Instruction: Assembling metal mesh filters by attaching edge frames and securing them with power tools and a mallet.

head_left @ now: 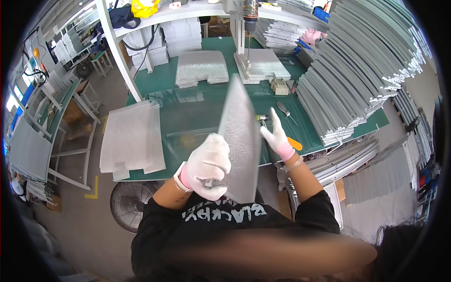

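Observation:
A thin silver-grey panel with a fine ribbed surface stands nearly on edge in front of my body. My left hand, in a white glove with a pink cuff, is closed at its left edge. A small grey bit shows between those fingers; I cannot make out what it is. My right hand, gloved the same way, is open beside the panel's right edge, with fingers pointing up. A screwdriver-like tool and an orange-handled tool lie on the green table near it.
A tall stack of grey panels rises at the right. Flat panel stacks lie at the left and back. A vertical driver hangs above another stack. Below the table's front edge stands a floor fan.

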The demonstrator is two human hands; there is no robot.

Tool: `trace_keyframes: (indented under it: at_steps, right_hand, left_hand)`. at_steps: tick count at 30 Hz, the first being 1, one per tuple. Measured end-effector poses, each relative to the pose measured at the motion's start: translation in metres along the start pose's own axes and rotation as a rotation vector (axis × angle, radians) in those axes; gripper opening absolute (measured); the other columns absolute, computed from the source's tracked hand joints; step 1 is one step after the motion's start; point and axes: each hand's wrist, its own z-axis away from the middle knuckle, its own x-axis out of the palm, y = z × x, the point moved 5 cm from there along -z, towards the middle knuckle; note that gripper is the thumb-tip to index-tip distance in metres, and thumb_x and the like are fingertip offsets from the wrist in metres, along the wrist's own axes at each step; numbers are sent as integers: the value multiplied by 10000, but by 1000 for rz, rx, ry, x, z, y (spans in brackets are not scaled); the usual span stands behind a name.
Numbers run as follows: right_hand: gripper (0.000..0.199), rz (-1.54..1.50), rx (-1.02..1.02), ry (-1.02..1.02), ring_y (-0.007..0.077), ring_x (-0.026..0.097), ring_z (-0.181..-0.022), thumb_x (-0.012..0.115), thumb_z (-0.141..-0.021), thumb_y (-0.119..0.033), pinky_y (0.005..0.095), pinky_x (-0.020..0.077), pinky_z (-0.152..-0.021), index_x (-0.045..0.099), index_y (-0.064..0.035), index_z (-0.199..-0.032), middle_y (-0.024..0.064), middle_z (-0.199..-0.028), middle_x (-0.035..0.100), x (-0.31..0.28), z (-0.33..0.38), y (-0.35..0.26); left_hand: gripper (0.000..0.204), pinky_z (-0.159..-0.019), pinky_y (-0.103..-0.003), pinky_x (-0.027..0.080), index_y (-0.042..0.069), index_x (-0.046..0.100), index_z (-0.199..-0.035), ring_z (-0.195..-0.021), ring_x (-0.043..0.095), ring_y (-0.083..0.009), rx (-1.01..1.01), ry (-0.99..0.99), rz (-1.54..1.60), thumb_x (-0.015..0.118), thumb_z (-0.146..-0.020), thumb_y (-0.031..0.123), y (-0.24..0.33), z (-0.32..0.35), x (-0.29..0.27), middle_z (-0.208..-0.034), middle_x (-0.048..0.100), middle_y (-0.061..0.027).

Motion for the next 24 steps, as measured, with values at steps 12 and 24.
trace_keyframes:
  at_steps: [12, 24]
  right_hand:
    - [373, -240, 475, 424, 127, 545, -963, 488, -1027, -283, 263, 446, -868, 572, 34, -1204, 67, -1066, 625, -86, 106, 60]
    - [356, -150, 559, 1185, 135, 522, -947, 464, -1030, -239, 274, 423, -873, 590, 33, -1221, 50, -1044, 607, -243, 377, 67]
  left_hand:
    - [843, -1126, -527, 278, 7, 643, -1093, -1176, 550, -338, -274, -47, 441, 225, -936, 722, -21, -82, -13, -1181, 613, -195]
    - [756, -1132, -514, 279, -6, 593, -1157, -1210, 526, -338, -211, -66, 359, 285, -941, 650, -24, -104, 5, -1227, 584, -197]
